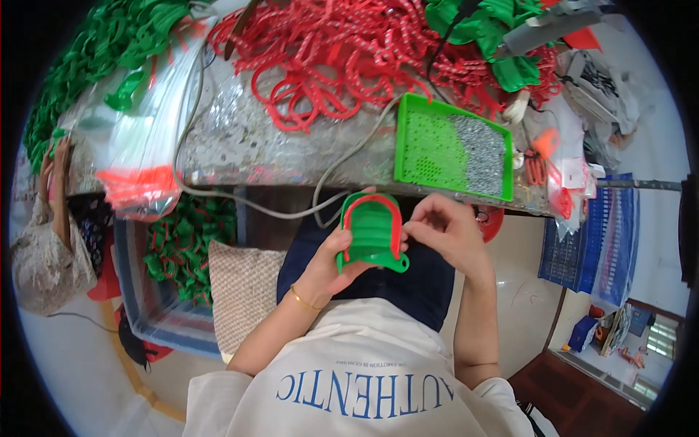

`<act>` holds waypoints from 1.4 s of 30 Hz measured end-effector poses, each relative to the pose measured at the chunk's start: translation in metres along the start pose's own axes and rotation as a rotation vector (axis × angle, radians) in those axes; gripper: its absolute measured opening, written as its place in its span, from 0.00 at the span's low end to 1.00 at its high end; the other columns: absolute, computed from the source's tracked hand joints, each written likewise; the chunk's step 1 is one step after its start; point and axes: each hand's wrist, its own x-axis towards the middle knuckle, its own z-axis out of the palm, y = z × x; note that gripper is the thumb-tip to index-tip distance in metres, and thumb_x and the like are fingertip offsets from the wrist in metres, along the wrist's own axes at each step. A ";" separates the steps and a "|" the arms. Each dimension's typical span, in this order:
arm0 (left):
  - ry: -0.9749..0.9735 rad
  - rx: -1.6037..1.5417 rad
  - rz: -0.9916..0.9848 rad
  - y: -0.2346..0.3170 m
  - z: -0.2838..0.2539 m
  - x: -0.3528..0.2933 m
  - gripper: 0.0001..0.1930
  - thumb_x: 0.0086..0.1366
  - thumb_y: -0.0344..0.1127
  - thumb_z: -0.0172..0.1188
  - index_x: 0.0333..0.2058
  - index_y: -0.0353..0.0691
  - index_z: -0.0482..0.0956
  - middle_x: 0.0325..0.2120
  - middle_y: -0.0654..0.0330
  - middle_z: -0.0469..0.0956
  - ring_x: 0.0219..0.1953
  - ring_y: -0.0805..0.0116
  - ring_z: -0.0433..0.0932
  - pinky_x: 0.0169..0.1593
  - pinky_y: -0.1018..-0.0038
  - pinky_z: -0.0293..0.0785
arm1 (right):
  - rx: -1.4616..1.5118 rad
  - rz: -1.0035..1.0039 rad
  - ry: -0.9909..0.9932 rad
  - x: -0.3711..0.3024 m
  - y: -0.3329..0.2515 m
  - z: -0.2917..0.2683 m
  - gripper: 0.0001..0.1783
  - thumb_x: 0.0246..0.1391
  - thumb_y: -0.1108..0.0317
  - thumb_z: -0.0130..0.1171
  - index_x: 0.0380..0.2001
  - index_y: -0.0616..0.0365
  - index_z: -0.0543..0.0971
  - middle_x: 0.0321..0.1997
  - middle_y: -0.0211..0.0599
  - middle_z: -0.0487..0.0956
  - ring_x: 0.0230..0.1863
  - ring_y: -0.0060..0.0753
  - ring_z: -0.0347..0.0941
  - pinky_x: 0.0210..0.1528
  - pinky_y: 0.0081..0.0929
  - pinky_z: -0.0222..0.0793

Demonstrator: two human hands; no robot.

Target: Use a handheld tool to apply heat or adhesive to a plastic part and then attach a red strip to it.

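Far left: one bare forearm (61, 197) of another person, beside the surface. Next, one heap of glossy green moulded plastic parts (95, 69), spread over the far left corner of the worn, paint-flecked grey surface (247, 156). One stack of clear plastic bags with orange-red ends (138, 182), overhanging the near edge. Below, one blue-grey plastic crate (171, 331), containing green pieces with red bands. Beside the crate, one beige woven cushion (244, 291).

Centre: one large pile of red flecked plastic loops (313, 87), at the back of the surface. The left hand (331, 264) grasps one green arched plastic piece (370, 234) fitted with a red U-shaped band (373, 197), held above the lap, in front of the surface.

Right of centre: one bright green rectangular plastic tray (401, 146), containing small silvery pieces. The right hand (457, 239), fingers bent and tips drawn together, is just beside the arched piece's right edge; whether it grips anything cannot be told. Farther right: stacked blue slatted plastic items (579, 247).
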 end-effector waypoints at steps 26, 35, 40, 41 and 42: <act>-0.129 -0.256 -0.322 -0.033 0.013 0.033 0.39 0.57 0.53 0.62 0.64 0.55 0.55 0.55 0.42 0.66 0.57 0.46 0.67 0.60 0.53 0.65 | 0.554 -0.639 -0.944 0.062 -0.112 -0.123 0.23 0.45 0.55 0.70 0.37 0.52 0.70 0.36 0.42 0.73 0.41 0.42 0.76 0.42 0.33 0.74; 0.003 -0.355 -0.220 -0.053 -0.003 0.039 0.41 0.50 0.51 0.68 0.62 0.56 0.59 0.56 0.46 0.64 0.53 0.47 0.70 0.57 0.54 0.69 | 0.484 -0.520 0.251 0.036 -0.080 -0.059 0.17 0.50 0.66 0.63 0.41 0.63 0.71 0.17 0.29 0.66 0.17 0.22 0.63 0.22 0.21 0.59; -0.007 -0.354 -0.217 -0.052 -0.004 0.041 0.41 0.51 0.50 0.67 0.62 0.56 0.59 0.55 0.46 0.65 0.53 0.48 0.70 0.57 0.54 0.69 | 0.460 -0.544 0.547 0.064 -0.033 -0.034 0.09 0.51 0.81 0.56 0.37 0.66 0.72 0.21 0.31 0.69 0.19 0.23 0.65 0.24 0.22 0.62; -0.004 -0.342 -0.217 -0.052 -0.005 0.040 0.41 0.51 0.51 0.67 0.62 0.56 0.59 0.55 0.46 0.66 0.53 0.48 0.70 0.57 0.54 0.69 | 0.442 -0.544 0.589 0.070 -0.026 -0.032 0.08 0.52 0.81 0.56 0.37 0.66 0.72 0.22 0.31 0.70 0.20 0.22 0.66 0.24 0.21 0.63; -0.002 -0.331 -0.215 -0.052 -0.006 0.040 0.40 0.51 0.51 0.67 0.62 0.56 0.59 0.54 0.46 0.66 0.53 0.48 0.70 0.57 0.54 0.69 | 0.405 -0.554 0.604 0.074 -0.020 -0.031 0.07 0.52 0.80 0.56 0.36 0.65 0.72 0.23 0.31 0.71 0.21 0.20 0.66 0.25 0.21 0.64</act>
